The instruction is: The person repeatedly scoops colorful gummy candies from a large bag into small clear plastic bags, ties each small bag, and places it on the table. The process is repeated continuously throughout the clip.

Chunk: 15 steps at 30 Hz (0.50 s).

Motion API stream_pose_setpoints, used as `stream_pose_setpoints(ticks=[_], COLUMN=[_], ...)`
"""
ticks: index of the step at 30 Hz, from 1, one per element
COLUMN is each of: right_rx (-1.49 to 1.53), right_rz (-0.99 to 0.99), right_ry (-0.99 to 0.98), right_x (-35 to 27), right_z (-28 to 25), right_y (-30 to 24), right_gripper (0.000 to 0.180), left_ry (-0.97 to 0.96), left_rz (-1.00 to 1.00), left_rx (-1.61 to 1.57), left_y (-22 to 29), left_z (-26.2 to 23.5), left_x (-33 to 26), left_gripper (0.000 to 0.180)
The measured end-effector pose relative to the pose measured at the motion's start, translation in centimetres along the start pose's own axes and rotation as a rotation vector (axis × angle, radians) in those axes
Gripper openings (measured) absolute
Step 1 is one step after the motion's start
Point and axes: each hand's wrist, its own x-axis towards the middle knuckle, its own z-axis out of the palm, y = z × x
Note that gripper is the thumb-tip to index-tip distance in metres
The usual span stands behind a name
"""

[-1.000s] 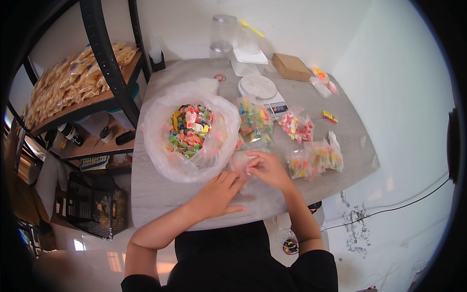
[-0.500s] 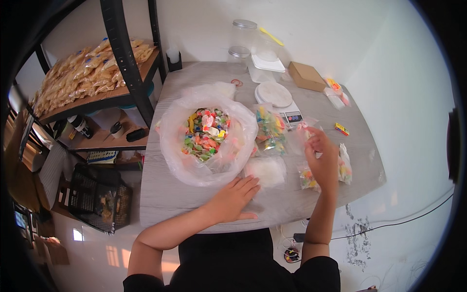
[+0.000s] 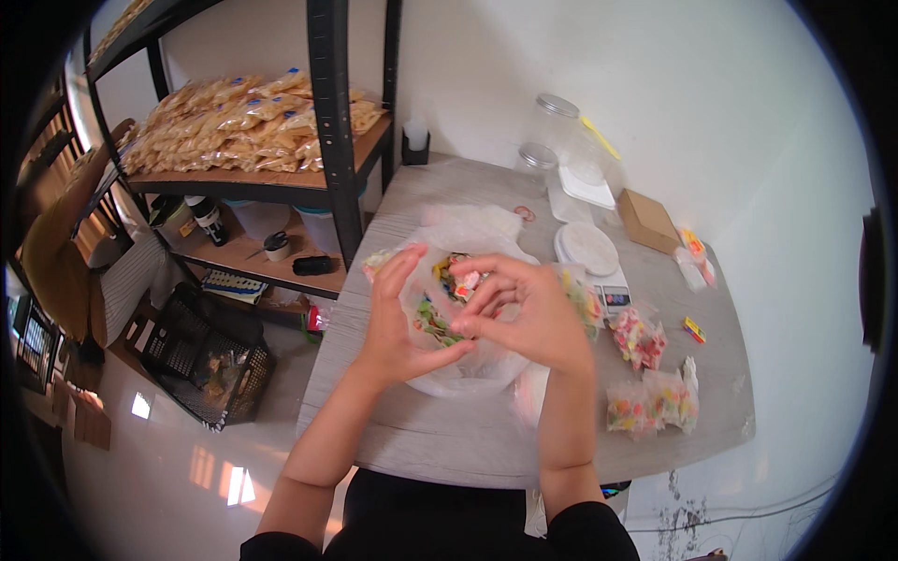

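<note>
You are standing at a grey wood-grain bench [image 3: 449, 449] pushed into a white-walled corner, with a black metal shelf rack [image 3: 327, 140] on your left carrying a heap of packed snack bags [image 3: 234, 117] on its upper board and a bottle and small items lower down. A black crate [image 3: 210, 360] sits on the glossy floor beside the rack. At the back of the bench stand two clear jars [image 3: 552, 131] with metal lids, a white scale [image 3: 587, 248] and a small cardboard box [image 3: 647, 221]; to your right lie several small filled bags of coloured sweets [image 3: 655, 402] (three or so, a little blurred).

In front of you is the large clear plastic bag of mixed sweets [image 3: 468, 365], resting on the bench between your hands. Your left hand [image 3: 398, 323] cups its left side with fingers spread and curled around the plastic. Your right hand [image 3: 524, 313] is over the bag's mouth, its fingers [image 3: 482, 290] pinched together on sweets just above the pile.
</note>
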Motion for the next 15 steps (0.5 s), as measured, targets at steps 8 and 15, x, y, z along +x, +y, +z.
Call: stream_pose_setpoints(ticks=[8, 15], right_rx=[-0.015, -0.071], right_rz=[-0.009, -0.043], right_ry=[-0.03, 0.044], right_x=[1.0, 1.3], right_z=[-0.1, -0.3], right_y=[1.8, 2.9], right_gripper=[0.035, 0.014], left_ry=[-0.15, -0.176], left_rz=[-0.246, -0.182], left_rx=[-0.024, 0.184], left_y=[-0.4, -0.4], left_z=[0.0, -0.4], left_x=[-0.6, 0.2], left_gripper=[0.069, 0.068])
